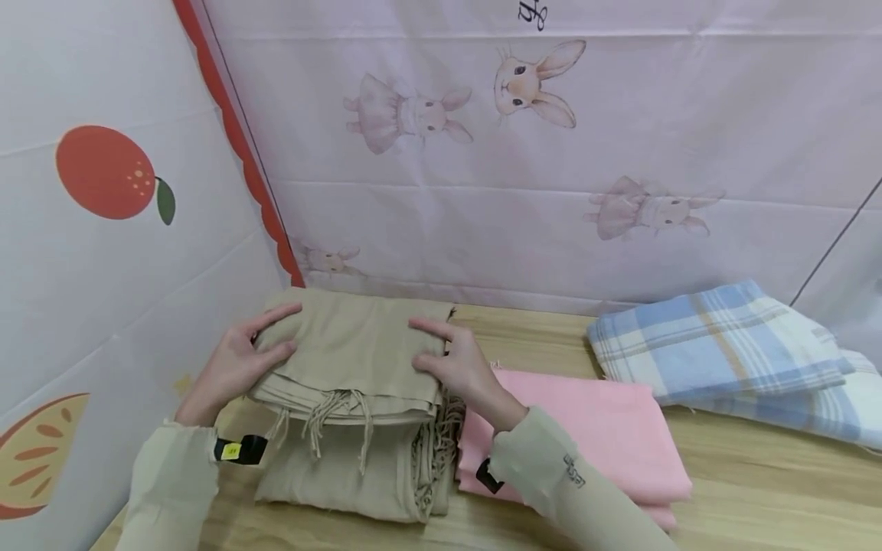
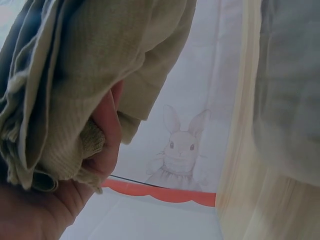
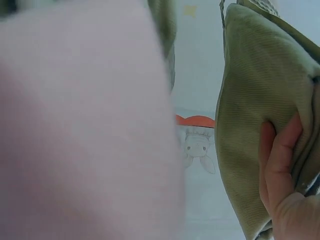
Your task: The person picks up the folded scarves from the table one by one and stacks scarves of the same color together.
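A folded beige scarf (image 1: pixel 358 348) with knotted fringe is held up by both hands, above a second folded beige scarf (image 1: pixel 338 467) on the table. My left hand (image 1: pixel 230 363) grips its left side, thumb on top. In the left wrist view, the fingers (image 2: pixel 107 120) curl beneath the cloth. At the right side, my right hand (image 1: pixel 472 375) grips the layers the same way; the right wrist view shows its fingers (image 3: pixel 280 160) against the underside. Fringe hangs from the near edge of the held scarf.
A folded pink cloth (image 1: pixel 599 436) lies just right of the beige scarves, partly under the right forearm. Farther right are folded blue-and-white plaid cloths (image 1: pixel 717 337), one overlapping another. Printed fabric walls (image 1: pixel 427 222) border the wooden table (image 1: pixel 758 490) at the back and left.
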### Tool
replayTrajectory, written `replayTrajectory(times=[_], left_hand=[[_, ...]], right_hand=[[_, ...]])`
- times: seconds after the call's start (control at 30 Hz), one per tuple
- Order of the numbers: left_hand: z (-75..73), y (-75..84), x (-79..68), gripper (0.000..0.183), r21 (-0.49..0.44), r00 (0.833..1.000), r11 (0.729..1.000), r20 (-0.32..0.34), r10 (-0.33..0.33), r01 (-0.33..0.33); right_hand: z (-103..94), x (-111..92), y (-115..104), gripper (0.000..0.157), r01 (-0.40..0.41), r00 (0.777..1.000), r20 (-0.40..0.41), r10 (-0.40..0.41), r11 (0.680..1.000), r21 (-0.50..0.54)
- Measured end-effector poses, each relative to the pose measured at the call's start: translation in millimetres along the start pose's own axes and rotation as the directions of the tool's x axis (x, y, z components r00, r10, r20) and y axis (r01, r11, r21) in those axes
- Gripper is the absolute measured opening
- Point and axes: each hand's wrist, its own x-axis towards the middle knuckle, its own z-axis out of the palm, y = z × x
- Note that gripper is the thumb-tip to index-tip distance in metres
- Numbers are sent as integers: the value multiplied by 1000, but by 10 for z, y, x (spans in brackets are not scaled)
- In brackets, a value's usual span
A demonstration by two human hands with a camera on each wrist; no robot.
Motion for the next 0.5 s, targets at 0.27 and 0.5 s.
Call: replayTrajectory(times=[0.27,0.5], left_hand=[[48,34,-86,53,3,1000,1000,9,18,-18],[106,45,-140,49,6,997,997,3,75,-75]], right_hand=[[-13,-76,46,59,-4,1000,-10,4,1000,-24],[-24,-159,86,59,-6,1000,-11,6,1000,-25]])
